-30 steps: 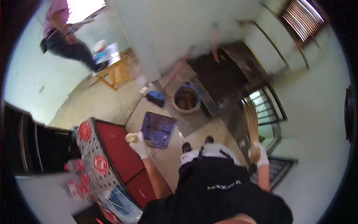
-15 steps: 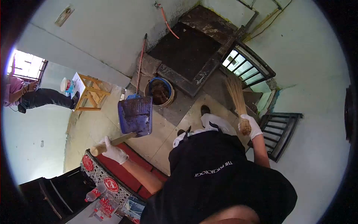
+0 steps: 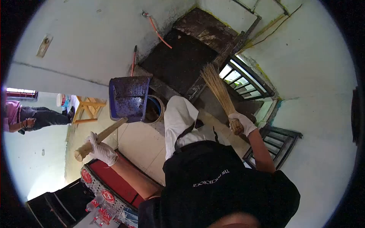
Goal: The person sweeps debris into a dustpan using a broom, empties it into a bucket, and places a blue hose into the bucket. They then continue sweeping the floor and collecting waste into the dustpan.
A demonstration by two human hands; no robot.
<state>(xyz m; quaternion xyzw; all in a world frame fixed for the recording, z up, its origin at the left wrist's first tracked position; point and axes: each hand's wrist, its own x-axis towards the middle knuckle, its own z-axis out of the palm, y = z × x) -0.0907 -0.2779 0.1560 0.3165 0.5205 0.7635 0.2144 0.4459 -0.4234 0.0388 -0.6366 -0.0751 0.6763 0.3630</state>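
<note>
My gloved left hand [image 3: 103, 151] is closed round the thick wooden handle of a blue dustpan [image 3: 128, 99]. Dark dirt smears the pan, which hangs in front of a bucket [image 3: 161, 118] and hides part of it. On the other side, my gloved right hand [image 3: 244, 123] grips a stick broom [image 3: 219, 90] by its bound end. The broom's bristles point away from me, towards the dark step. Behind the dustpan rises a red pole [image 3: 133, 62]; its lower end is hidden.
A raised dark platform [image 3: 178, 57] fills the corner, below a tap with an orange hose [image 3: 159, 32]. Black metal railings [image 3: 275, 142] stand on the right. A red bench [image 3: 110, 169] and plastic bottles [image 3: 99, 212] lie nearer left. Another person [image 3: 34, 116] is beside a wooden stool [image 3: 89, 108].
The dustpan has come up and left, now covering more of the bucket. The broom has swung left, its bristles nearer the step. My white-trousered leg has come forward, and the view has shifted.
</note>
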